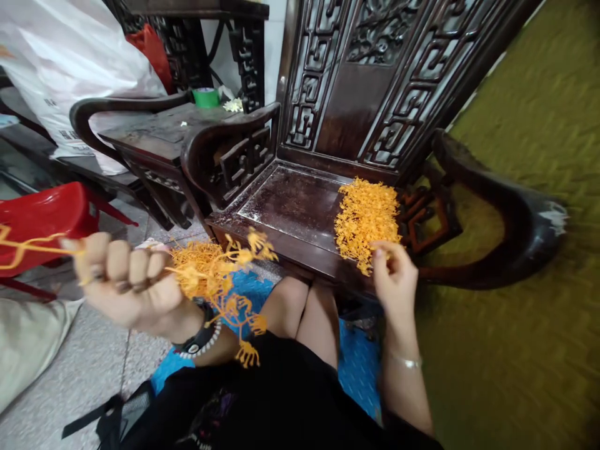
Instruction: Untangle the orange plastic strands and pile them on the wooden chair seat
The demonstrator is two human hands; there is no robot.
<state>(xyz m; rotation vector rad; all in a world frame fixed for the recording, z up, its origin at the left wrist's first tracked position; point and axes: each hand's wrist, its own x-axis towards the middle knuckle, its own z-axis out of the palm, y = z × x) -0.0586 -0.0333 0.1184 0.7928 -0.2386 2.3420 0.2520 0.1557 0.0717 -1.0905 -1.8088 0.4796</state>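
Note:
My left hand [124,278] is closed in a fist round a bunch of orange plastic flower sprigs [220,269]; their stems stick out to the left and the blossoms fan out to the right above my knees. My right hand [394,272] reaches to the front edge of a dark carved wooden chair seat [290,206]. Its fingers pinch at the near edge of a heap of small orange flower pieces [365,215] lying on the seat's right side. What the fingertips hold is too small to make out.
The chair has a carved back [365,75] and curved armrests [497,194]. A second dark chair [154,131] stands to the left with a green tape roll [206,97] and a white bag [65,56]. A red plastic stool [42,219] is at far left. Blue cloth [356,369] lies under my legs.

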